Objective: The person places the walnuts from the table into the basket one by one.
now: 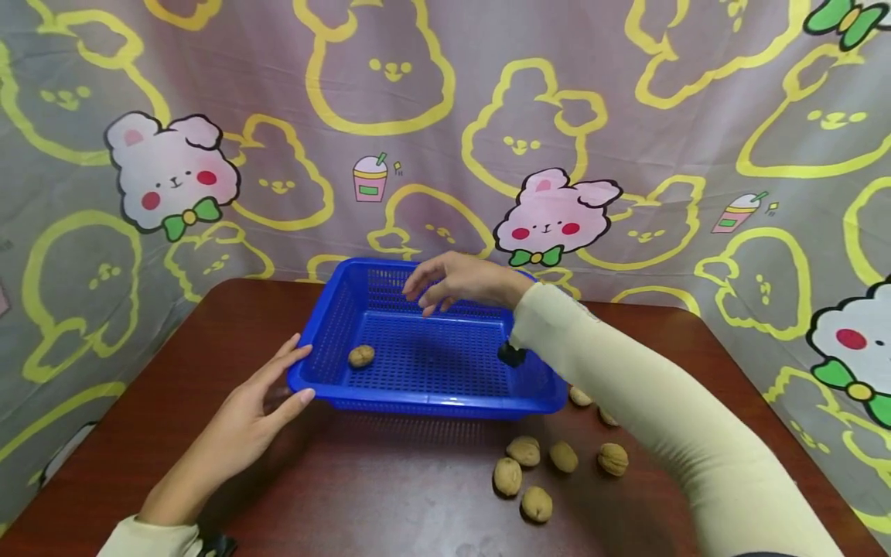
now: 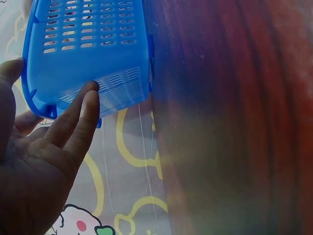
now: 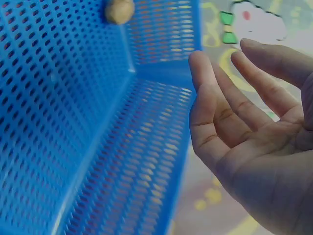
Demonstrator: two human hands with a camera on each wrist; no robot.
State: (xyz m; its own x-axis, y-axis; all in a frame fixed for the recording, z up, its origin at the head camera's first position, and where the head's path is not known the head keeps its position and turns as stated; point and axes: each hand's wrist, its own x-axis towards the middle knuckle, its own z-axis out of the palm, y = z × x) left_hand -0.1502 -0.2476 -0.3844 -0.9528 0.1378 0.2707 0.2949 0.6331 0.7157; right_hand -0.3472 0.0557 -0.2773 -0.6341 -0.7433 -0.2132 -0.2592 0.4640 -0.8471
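A blue plastic basket (image 1: 431,400) with slotted walls sits on the table, one walnut (image 1: 361,356) lying inside near its left end. My left hand (image 1: 254,414) holds the basket's front left corner. Thumb and index finger are at the rim, while other fingers lie along the outer wall in the left wrist view (image 2: 63,132). Over the basket's far side hangs my right hand (image 1: 466,280), fingers loosely bent and nothing between them. In the right wrist view that hand (image 3: 254,122) is apart from the walnut (image 3: 120,11).
Several walnuts lie on the brown table (image 1: 390,480) front right of the basket, among them one walnut (image 1: 537,504) nearest me and another walnut (image 1: 612,459) farther right. Some are partly behind my right sleeve (image 1: 647,394). A patterned curtain (image 1: 431,155) hangs behind the table.
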